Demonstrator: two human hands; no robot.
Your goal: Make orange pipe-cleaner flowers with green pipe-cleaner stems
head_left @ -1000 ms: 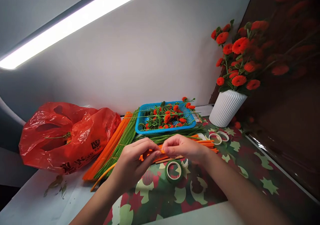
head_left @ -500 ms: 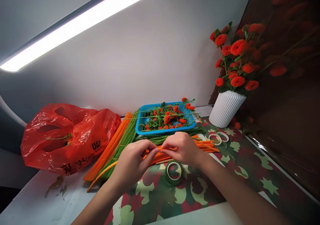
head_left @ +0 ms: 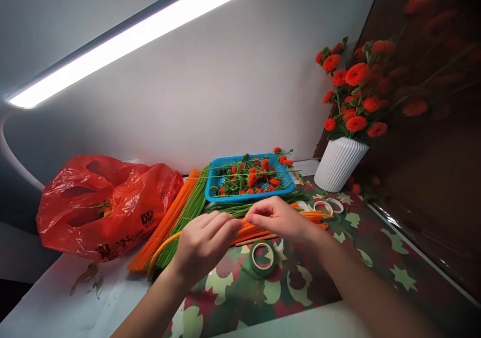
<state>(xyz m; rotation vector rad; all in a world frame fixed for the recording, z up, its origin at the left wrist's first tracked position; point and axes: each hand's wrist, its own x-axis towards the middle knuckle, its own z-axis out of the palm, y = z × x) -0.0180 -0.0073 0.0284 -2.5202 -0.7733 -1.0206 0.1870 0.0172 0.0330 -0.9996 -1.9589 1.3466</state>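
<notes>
An orange fuzzy stem (head_left: 165, 241) is pinched in my left hand (head_left: 208, 237); one end curves out to the left past the wrist. My right hand (head_left: 280, 220) has thumb and index finger pinched close to the left fingertips, on the orange stem's other part, mostly hidden by the fingers. Under and behind the hands lie loose orange stems (head_left: 255, 233). A roll of green tape (head_left: 262, 259) rests on the patterned mat (head_left: 272, 290) just below the hands.
A blue basket (head_left: 246, 197) holds small orange flowers. Bundled orange stems (head_left: 165, 220) and green stems (head_left: 191, 205) lie beside a red plastic bag (head_left: 108, 207). Two tape rings (head_left: 335, 206) and a white vase (head_left: 340, 165) of orange flowers stand right; a lamp (head_left: 143, 37) hangs above.
My left hand has rolled over so its back and fingers now cover the pinch. The curved orange stem's tail has shifted right and up. The view has moved slightly.
</notes>
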